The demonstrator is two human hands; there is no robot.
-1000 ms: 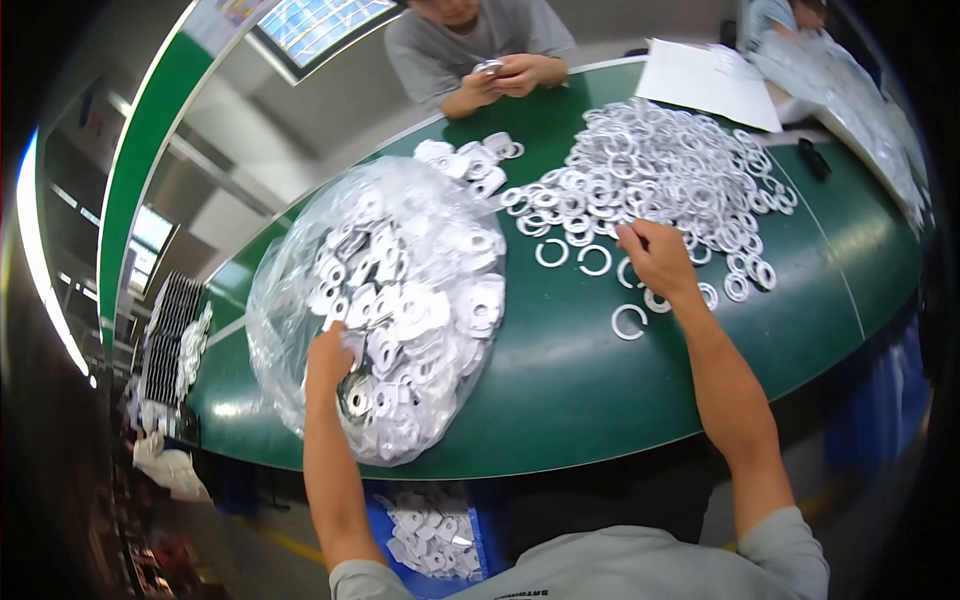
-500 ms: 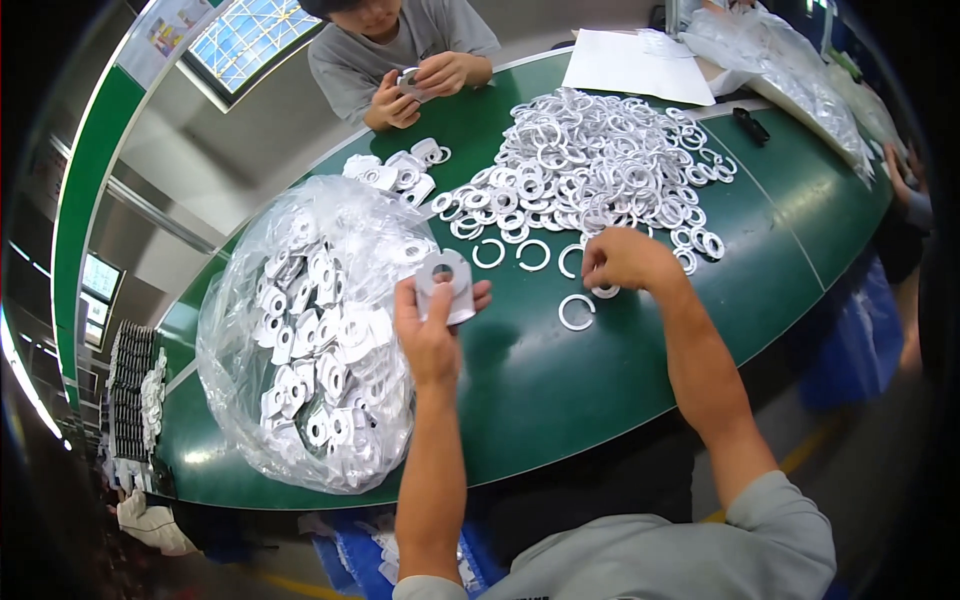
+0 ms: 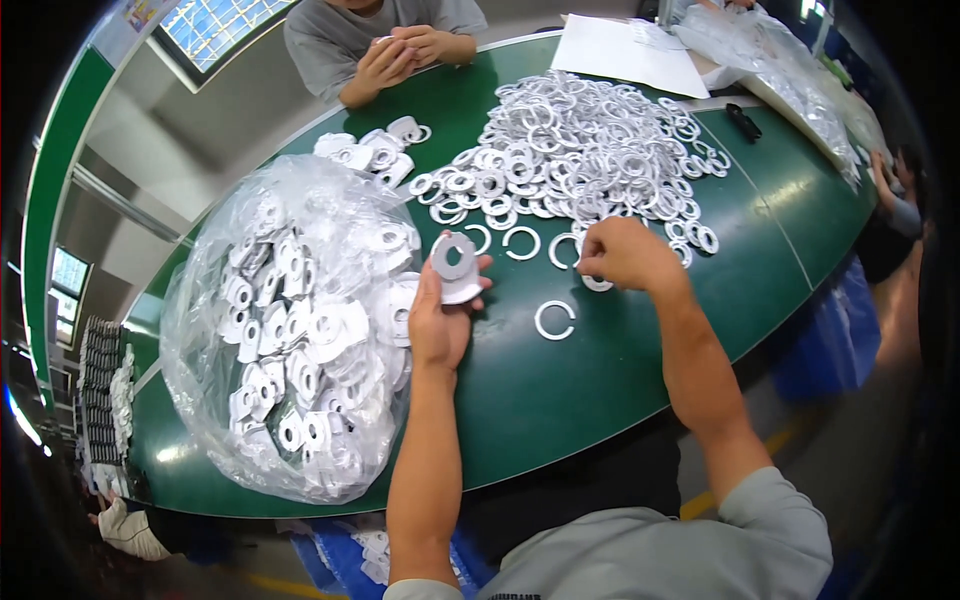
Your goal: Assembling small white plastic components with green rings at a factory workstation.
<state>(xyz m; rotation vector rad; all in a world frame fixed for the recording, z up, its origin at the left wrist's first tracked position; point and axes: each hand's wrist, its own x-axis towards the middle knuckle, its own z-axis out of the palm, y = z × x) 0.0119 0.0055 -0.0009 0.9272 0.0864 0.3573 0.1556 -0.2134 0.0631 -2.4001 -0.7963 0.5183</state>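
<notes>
My left hand [image 3: 438, 330] is closed round a pale grey plate with a round hole [image 3: 460, 291], held by its edges above the table with the hole facing up. My right hand [image 3: 632, 256] reaches to the near edge of a heap of rings, fingers pinched together and pointing down. A pale ring [image 3: 597, 284] lies right under those fingertips; whether they grip a ring is hidden. Just left of them is an open C-shaped ring [image 3: 553, 252], and a separate C-shaped ring [image 3: 540, 328] lies nearer to me.
A big clear plastic bag [image 3: 190, 390] full of similar plates stands on the green table [image 3: 520, 400] at left. The ring heap [image 3: 590, 140] fills the far middle. Opposite, a person's hands [image 3: 400, 55] hold a small part. White sheets [image 3: 625, 55] and a black object [image 3: 743, 122] lie far right.
My left thumb has moved off the plate's hole to its side, and the plate has tilted. My right hand stays low at the rings. The whole view has shifted slightly.
</notes>
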